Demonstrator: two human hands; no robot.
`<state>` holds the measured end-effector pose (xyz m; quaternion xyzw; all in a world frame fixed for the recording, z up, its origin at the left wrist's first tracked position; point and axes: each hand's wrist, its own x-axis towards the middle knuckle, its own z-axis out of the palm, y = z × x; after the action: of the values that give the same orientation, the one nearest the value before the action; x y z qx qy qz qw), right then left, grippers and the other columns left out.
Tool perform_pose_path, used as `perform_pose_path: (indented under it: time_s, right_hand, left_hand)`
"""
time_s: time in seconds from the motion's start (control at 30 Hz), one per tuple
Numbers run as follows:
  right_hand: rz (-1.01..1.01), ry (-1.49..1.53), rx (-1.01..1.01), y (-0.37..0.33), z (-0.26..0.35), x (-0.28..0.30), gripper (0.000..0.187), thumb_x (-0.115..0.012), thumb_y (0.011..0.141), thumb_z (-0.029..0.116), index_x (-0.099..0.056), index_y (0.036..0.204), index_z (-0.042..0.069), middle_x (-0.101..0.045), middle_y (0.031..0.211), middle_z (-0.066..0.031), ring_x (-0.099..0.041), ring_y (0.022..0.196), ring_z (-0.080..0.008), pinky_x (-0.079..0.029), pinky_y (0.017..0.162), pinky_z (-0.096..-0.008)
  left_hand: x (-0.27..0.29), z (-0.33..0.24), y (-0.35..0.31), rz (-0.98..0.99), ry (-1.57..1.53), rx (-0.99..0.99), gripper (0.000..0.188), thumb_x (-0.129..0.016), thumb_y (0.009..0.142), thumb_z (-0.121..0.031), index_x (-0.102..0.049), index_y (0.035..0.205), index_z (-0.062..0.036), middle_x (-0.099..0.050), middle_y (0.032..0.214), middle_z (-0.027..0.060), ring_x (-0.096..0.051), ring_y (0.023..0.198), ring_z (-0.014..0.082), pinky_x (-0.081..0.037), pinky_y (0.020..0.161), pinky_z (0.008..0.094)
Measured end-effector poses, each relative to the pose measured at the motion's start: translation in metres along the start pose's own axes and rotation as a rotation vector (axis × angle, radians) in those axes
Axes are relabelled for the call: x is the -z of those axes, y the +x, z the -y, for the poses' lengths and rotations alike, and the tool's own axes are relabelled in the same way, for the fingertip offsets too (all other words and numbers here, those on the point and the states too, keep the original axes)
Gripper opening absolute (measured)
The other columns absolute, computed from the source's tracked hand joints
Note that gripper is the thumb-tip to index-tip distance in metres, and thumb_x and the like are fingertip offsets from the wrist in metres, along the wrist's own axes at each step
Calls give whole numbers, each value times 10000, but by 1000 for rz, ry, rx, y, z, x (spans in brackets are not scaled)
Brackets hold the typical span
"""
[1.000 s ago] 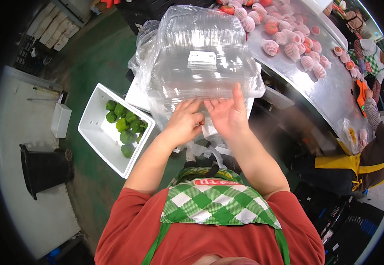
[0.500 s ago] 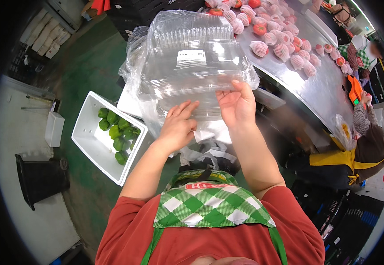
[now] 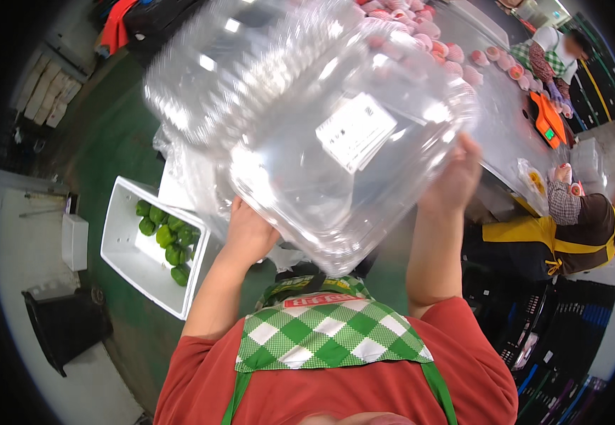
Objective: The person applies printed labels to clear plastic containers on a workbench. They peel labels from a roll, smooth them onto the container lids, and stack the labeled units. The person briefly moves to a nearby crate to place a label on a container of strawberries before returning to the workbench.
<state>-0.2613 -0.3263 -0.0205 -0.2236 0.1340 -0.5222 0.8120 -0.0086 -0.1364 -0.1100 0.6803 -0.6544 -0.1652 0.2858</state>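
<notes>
A nested stack of clear plastic clamshell boxes (image 3: 300, 191), lids hinged back, is held up in front of me, tilted and smeared by motion. White labels (image 3: 356, 132) show through the plastic. My left hand (image 3: 249, 230) grips the near left edge, its fingers mostly hidden under the plastic. At the right edge, my right hand (image 3: 456, 173) is closed round the rim, blurred. A crumpled clear plastic bag (image 3: 205, 173) lies behind my left hand.
A white foam box (image 3: 148, 265) with green bell peppers (image 3: 168, 237) stands at left. The metal table (image 3: 509, 142) carries netted red fruit (image 3: 456, 53). A co-worker (image 3: 580, 234) stands at right, another person (image 3: 551, 60) beyond. A black bin (image 3: 66, 322) stands lower left.
The box stack has been lifted off the bag toward me and turned at a slant. My right hand has moved right along with its edge; my left hand has shifted left and down.
</notes>
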Motion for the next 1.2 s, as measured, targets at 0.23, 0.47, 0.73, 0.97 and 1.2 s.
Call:
perform_pose_path:
  time_s: [0.23, 0.47, 0.73, 0.97, 1.2]
  right_hand:
    - [-304, -134, -210, -11, -30, 122, 550, -400, 1023, 459, -498, 1360, 35, -597, 1278, -117, -544, 1214, -276, -456, 1002, -443]
    - [-226, -58, -346, -39, -59, 126, 571, -617, 958, 434, -472, 1375, 71, -569, 1323, -106, -554, 1202, -284, -468, 1006, -487]
    - [-293, -225, -6, -19, 0, 95, 587, -670, 856, 184, -459, 1384, 40, -566, 1305, -137, -565, 1182, -282, -458, 1024, -458]
    - [-126, -1055, 1076, -40, 201, 77, 413, -743, 801, 124, -560, 1148, -7, -617, 909, -74, -566, 660, -140, -515, 647, -299]
    - [-543, -2307, 1511, 21, 312, 190, 506, -871, 720, 263, -593, 1067, 22, -647, 977, -123, -644, 848, -282, -523, 763, -387]
  left_hand:
    - [7, 7, 2, -3, 208, -169, 381, -738, 732, -111, -705, 1111, -123, -663, 1119, 99, -538, 1233, 377, -438, 971, 502]
    - [28, -2, 17, 31, -29, 76, 404, -736, 731, -75, -649, 1124, -53, -652, 1115, 155, -569, 1105, 410, -467, 921, 466]
    - [29, 9, 31, 252, -53, 352, 206, -668, 711, -53, -643, 910, -7, -681, 1143, 177, -563, 1116, 406, -464, 908, 454]
    - [28, -6, 43, 134, -62, 138, 125, -658, 709, 5, -601, 816, -29, -691, 1203, 119, -565, 1148, 359, -451, 974, 430]
    - [28, -14, 43, 122, -53, 168, 109, -646, 719, 0, -600, 813, -28, -692, 1194, 120, -559, 1140, 352, -444, 976, 427]
